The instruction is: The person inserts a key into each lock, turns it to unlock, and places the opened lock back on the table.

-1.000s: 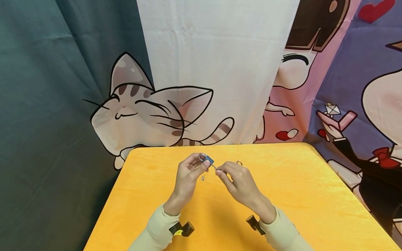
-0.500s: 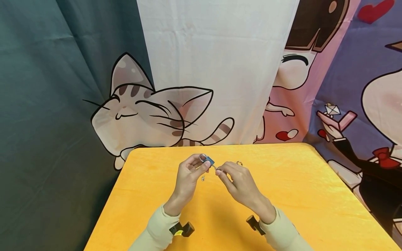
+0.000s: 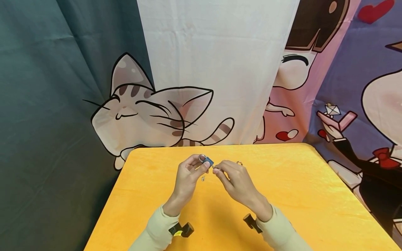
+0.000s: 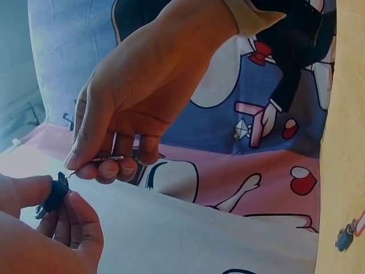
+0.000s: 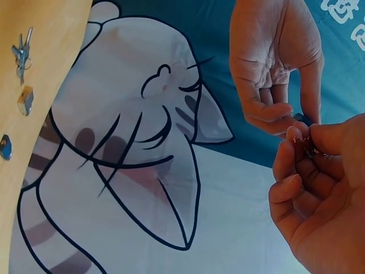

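My left hand (image 3: pixel 187 176) holds a small blue padlock (image 3: pixel 208 160) between thumb and fingers, its silver shackle pointing up and to the left. From the other side, my right hand (image 3: pixel 237 179) pinches a slim metal key (image 4: pixel 114 158), with its thin end right at the bottom face of the padlock. In the left wrist view, the key's shaft runs from my right thumb and fingertips to the blue body. My fingers hide most of the key. Seen in the right wrist view, both hands meet over the lock, which is largely covered there.
The yellow-covered table (image 3: pixel 150 195) lies under both hands. In the right wrist view, a bunch of keys (image 5: pixel 21 54), a brass-coloured padlock (image 5: pixel 25 101) and another blue padlock (image 5: pixel 5 146) rest on it. A printed curtain (image 3: pixel 220 69) hangs behind the far edge.
My right hand has moved slightly left towards the padlock, and less of the key's shaft shows between them. My left hand has stayed almost still.
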Demonstrator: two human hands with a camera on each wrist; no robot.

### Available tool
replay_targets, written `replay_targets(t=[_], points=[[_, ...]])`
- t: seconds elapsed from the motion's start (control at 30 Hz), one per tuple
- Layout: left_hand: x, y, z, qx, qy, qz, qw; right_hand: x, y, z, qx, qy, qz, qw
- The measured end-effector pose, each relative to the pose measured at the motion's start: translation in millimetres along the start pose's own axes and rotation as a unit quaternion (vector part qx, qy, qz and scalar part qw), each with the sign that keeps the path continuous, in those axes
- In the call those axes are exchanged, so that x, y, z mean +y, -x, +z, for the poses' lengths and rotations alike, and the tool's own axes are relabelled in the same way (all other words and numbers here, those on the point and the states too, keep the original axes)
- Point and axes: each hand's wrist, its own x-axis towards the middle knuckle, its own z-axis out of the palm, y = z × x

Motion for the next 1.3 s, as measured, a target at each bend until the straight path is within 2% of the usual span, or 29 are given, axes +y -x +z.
replay_targets(t=[0.43, 0.63, 0.77, 0.9, 1.03, 1.23, 1.3], points=[[1.6, 1.4, 0.7, -0.001, -0.025, -0.01, 0.9996, -0.1, -0.8, 4.4, -0.004, -0.017, 0.027, 0.999], [1.3, 1.4, 0.1, -0.001, -0.036, -0.009, 0.9993, -1.0, 1.9, 6.5, -0.004, -0.068, 0.065, 0.996], [1.5, 1.4, 0.2, -0.004, -0.036, -0.004, 0.9993, -2.2, 3.7, 7.8, -0.01, -0.111, 0.101, 0.989], [1.0, 1.3, 0.2, -0.008, -0.035, 0.004, 0.9993, -3.5, 4.7, 7.8, -0.025, -0.157, 0.151, 0.976], [0.3, 1.3, 0.2, -0.011, -0.034, 0.011, 0.9993, -4.7, 4.8, 6.6, -0.045, -0.213, 0.193, 0.957], [0.0, 1.1, -0.1, -0.017, -0.044, 0.02, 0.9987, -4.1, 5.0, 6.2, -0.067, -0.305, 0.231, 0.922], [0.0, 0.8, -0.4, -0.02, -0.05, 0.025, 0.9983, -2.7, 5.5, 6.6, -0.073, -0.342, 0.238, 0.906]])
